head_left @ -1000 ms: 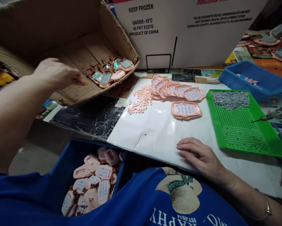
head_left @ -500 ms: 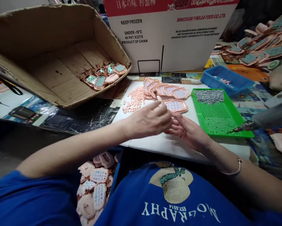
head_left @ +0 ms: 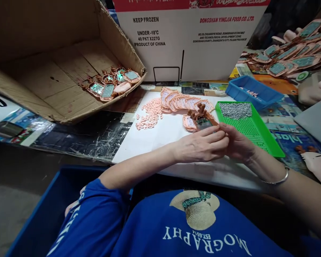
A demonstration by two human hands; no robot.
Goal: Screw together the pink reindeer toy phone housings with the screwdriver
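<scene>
A toy phone part with brown antlers and a greenish screen [head_left: 203, 122] is held upright-tilted over the white board [head_left: 155, 144]. My left hand [head_left: 204, 144] is closed on its lower edge, fingers bent around it. From the right, my right hand [head_left: 237, 142] pinches the same part, fingertips close to the left hand's. Most of its lower half is hidden behind my fingers. Just behind it lies a pink panel with printed keys [head_left: 188, 123]. A fanned row of similar pink panels [head_left: 185, 101] is farther back, beside a pile of small pink pieces [head_left: 151, 112].
A green tray [head_left: 270, 142] with silver screws stands right of the board, a blue bin [head_left: 256, 94] behind it. An open cardboard box [head_left: 66, 75] with antlered parts is at left. A white carton [head_left: 192, 53] stands at the back. More screen parts [head_left: 296, 53] are heaped far right.
Both hands have moved right and come together on the antlered toy phone part. The power screwdriver's body no longer shows over the green tray. The view has shifted, and my left sleeve now covers the lower bin's toys.
</scene>
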